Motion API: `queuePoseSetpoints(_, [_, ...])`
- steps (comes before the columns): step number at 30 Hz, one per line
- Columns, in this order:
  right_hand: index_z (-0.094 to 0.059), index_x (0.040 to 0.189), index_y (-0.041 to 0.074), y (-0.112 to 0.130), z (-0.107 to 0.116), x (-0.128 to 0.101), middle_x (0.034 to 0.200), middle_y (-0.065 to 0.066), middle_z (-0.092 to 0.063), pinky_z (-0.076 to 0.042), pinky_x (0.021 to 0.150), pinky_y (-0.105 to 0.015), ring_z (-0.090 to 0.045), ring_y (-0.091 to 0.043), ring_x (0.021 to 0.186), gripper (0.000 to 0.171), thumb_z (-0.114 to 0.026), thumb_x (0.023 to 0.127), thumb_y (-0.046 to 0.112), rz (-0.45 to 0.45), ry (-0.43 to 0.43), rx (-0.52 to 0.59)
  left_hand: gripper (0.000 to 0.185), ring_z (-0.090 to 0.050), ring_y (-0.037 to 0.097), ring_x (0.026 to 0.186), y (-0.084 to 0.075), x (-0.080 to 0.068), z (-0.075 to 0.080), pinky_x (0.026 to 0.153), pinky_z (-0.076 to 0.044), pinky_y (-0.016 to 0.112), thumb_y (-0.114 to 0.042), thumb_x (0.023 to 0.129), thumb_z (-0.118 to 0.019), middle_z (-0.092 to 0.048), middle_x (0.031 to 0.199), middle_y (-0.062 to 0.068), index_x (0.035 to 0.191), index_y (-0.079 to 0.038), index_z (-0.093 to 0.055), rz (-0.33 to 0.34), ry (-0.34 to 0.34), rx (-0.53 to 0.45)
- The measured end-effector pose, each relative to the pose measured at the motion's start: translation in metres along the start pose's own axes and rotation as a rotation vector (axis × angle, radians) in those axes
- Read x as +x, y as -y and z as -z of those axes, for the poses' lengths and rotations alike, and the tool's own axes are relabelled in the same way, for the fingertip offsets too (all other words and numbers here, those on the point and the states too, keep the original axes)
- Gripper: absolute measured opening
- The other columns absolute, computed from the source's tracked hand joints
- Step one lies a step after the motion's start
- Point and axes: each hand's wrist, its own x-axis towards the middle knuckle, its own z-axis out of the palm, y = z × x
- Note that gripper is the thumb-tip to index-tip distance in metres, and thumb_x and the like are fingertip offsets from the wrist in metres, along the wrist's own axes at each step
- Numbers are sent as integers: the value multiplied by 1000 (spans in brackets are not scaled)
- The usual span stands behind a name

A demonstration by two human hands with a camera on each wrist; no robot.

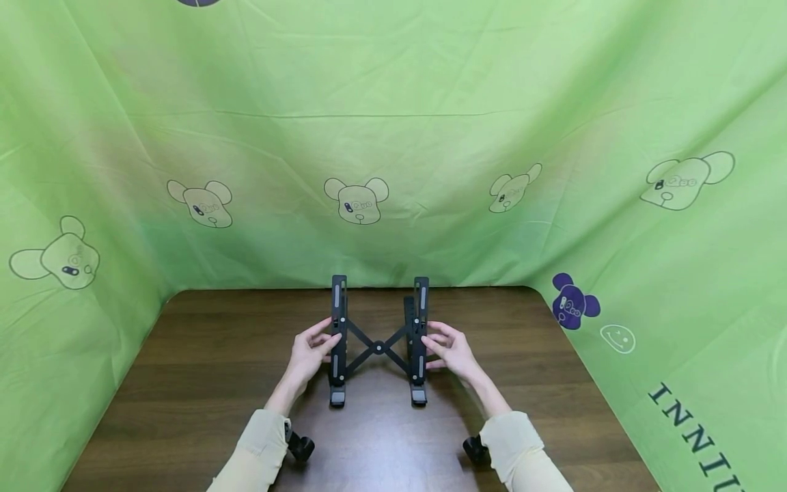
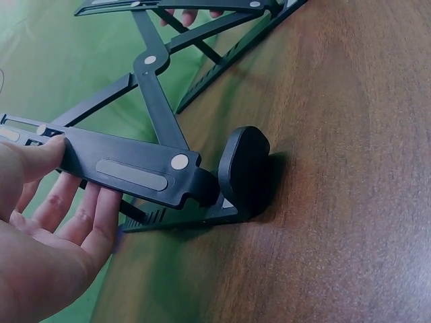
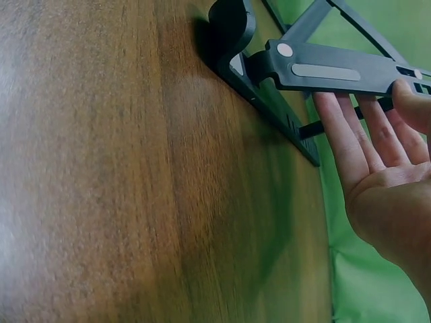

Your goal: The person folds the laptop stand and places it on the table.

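A black folding laptop stand (image 1: 379, 348) stands on the wooden table, its two side arms spread and joined by an X-shaped brace. My left hand (image 1: 312, 347) grips the left arm (image 2: 128, 165), thumb on top and fingers curled underneath. On the other side my right hand (image 1: 451, 350) holds the right arm (image 3: 330, 67) the same way, with the thumb over its upper face. Both arms are raised above their base bars, as the wrist views show. An upturned front lip (image 2: 244, 165) ends the left side; a matching lip (image 3: 232, 27) ends the right.
The brown wooden table (image 1: 215, 369) reaches back to a green cloth (image 1: 393, 137) printed with bear faces, which hangs behind and along both sides. Black wrist devices (image 1: 301, 447) are worn under the pale sleeves (image 1: 261, 437).
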Motion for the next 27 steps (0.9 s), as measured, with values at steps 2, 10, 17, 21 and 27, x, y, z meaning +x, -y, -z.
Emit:
queuePoseSetpoints(2, [-41, 156, -16, 0, 0, 0, 111, -4, -82, -70, 71, -36, -76, -11, 83, 51, -59, 111, 1, 1, -1, 0, 54, -76, 8, 81, 1, 0, 0, 71, -64, 25, -3, 104, -73, -82, 91, 4, 156, -1, -59, -2, 3, 1])
queuePoseSetpoints(10, [-41, 157, -15, 0, -1, 1, 112, -5, -83, -70, 72, -35, -75, -12, 84, 53, -60, 110, 2, -5, 0, -8, 54, -80, 11, 82, 1, 0, 2, 73, -64, 25, -3, 105, -72, -82, 91, 5, 156, 0, -58, -6, 7, -16])
queuePoseSetpoints(17, [-42, 156, -15, 0, -2, 2, 113, -9, -83, -70, 72, -35, -76, -12, 84, 53, -61, 110, 2, -4, 3, -9, 55, -80, 11, 81, 1, 1, 2, 72, -64, 24, -3, 105, -72, -82, 92, 7, 157, 1, -57, -17, 11, -23])
queuePoseSetpoints(21, [-42, 156, -15, 1, -3, 2, 114, -9, -83, -70, 72, -35, -76, -12, 84, 53, -61, 110, 3, -4, 8, -7, 55, -80, 10, 80, 2, 2, 2, 71, -64, 23, -2, 105, -72, -82, 90, 3, 157, 0, -57, -8, 10, -27])
queuePoseSetpoints(27, [-42, 156, -15, 1, -6, 2, 112, -7, -83, -70, 72, -35, -76, -11, 83, 53, -61, 110, 3, 2, 12, -5, 55, -82, 15, 83, 1, 2, 2, 72, -65, 25, -3, 105, -72, -82, 92, 4, 157, 0, -57, -7, 12, -26])
